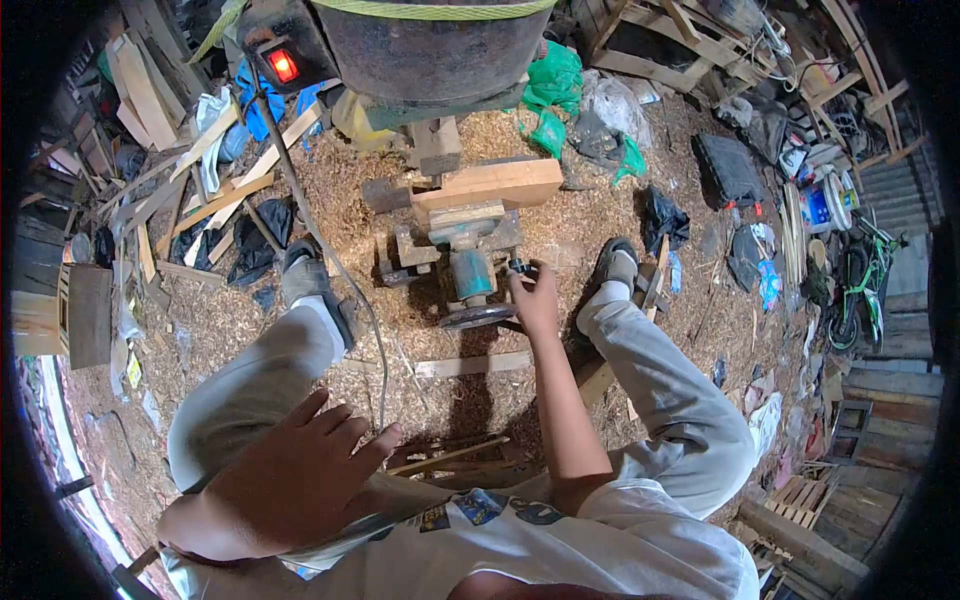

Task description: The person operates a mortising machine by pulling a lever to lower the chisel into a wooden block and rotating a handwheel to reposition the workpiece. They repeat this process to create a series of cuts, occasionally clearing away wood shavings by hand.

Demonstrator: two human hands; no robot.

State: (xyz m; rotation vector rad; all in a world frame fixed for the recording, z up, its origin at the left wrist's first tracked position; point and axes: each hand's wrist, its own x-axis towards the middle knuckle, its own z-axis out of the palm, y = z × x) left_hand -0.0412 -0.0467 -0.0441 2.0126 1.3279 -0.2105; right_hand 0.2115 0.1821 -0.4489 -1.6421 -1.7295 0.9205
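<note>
My right hand [535, 300] reaches forward with its fingers closed around a small black knob [519, 266] on the right side of a worn teal machine part [472, 272]. A dark round handwheel [479, 317] sits on the near end of that part, just left of my right wrist. Over my left thigh hangs my left hand [320, 455], fingers spread, holding nothing. Beyond the teal part lies a thick wooden block [490, 186], set crosswise. Short wood pieces [416, 246] stand to the left of the teal part.
A large dark drum-like body [430, 55] with a yellow-green strap stands ahead, beside a lit red switch [283, 66]. A cable [330, 245] runs down on the left. Wood shavings [430, 390] cover the ground. A black case [727, 170] and a green bicycle [868, 280] are at right.
</note>
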